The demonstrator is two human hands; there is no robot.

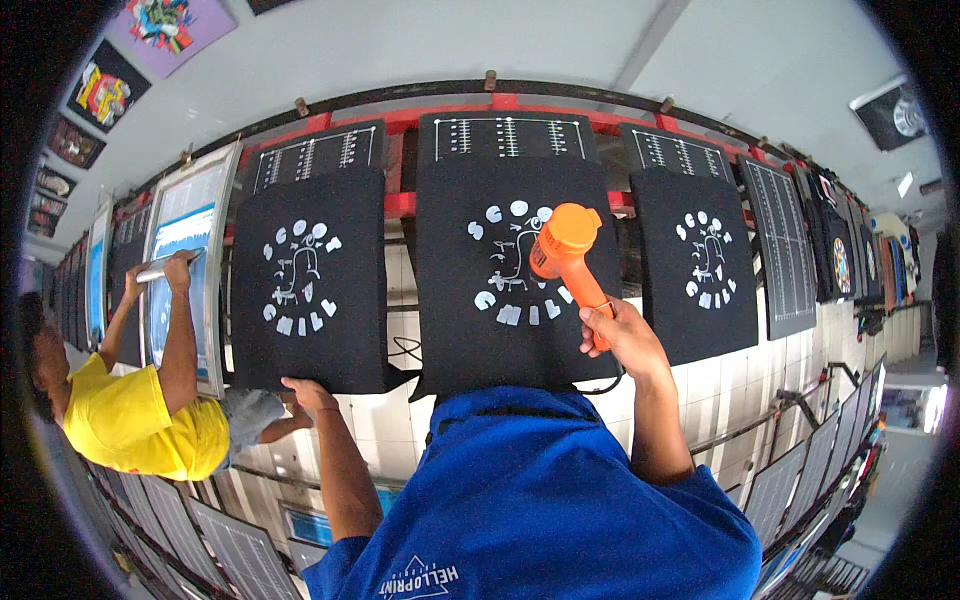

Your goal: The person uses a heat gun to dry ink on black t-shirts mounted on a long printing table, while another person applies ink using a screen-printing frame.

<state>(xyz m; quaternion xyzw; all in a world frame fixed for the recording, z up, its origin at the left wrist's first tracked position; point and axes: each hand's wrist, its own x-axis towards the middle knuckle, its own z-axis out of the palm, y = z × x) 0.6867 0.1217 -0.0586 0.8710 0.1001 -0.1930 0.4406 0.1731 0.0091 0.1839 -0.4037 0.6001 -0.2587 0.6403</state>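
My right hand (628,338) grips the handle of an orange heat gun (572,235). Its wide head hangs over a black T-shirt (515,375) with a white ring of letters and a line drawing, hiding part of the print. That shirt lies flat on a platen straight in front of me. To the left, my left hand (312,394) is at the lower edge of a second black T-shirt (310,360) with the same print; its fingers look extended, with nothing visible in them. A third such shirt (695,335) lies on the right.
A co-worker in a yellow shirt (150,425) on the left holds a squeegee (165,268) over a framed screen (225,250). Marked platens (775,250) line a red and black rail (490,92). Another row of platens (240,545) runs behind me. A dark cable hangs beside the heat gun.
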